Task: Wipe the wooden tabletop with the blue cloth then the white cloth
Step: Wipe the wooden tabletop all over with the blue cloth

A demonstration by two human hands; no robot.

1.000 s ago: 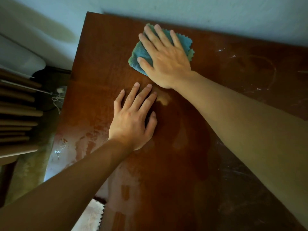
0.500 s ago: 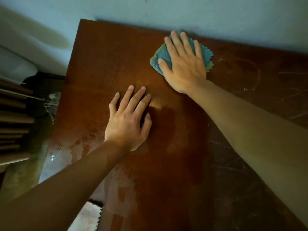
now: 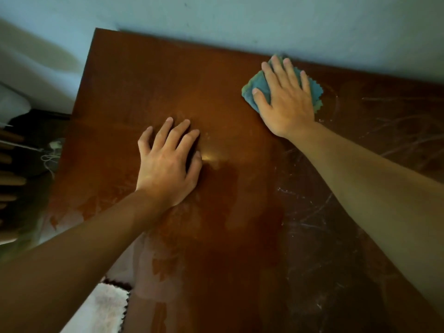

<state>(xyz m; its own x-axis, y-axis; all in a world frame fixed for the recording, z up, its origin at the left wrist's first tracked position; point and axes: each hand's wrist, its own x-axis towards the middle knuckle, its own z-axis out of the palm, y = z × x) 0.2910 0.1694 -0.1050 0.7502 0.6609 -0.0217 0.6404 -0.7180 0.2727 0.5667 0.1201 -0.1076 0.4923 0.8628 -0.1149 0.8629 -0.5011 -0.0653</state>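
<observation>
Two cloths in play, and I'm on the first of them. Starting at the left: the white cloth [image 3: 105, 308] lies down at the near left edge of the wooden tabletop [image 3: 149, 75], partly under my left forearm, not yet picked up as far as I can see. Moving in, my left hand [image 3: 168, 164] lies flat on the wood near the middle, fingers straight and a little fanned, holding nothing, just bracing me. Beside it there's a glossy, damp-looking patch running down the centre of the board. Further right, my right hand [image 3: 286, 97] presses the blue cloth [image 3: 258, 84] flat against the tabletop at the far edge, right up by the pale wall [image 3: 240, 18]; fingers straight and slightly spread on top of the folded cloth, thumb out to the side. So I judge this is the blue-cloth pass, mid-stroke along the back. Off to the right the surface looks dull, with pale streaks and a ring mark, so that's where I reckon the next sweep needs to go, with steady downward pressure, before I swap to the white one.
</observation>
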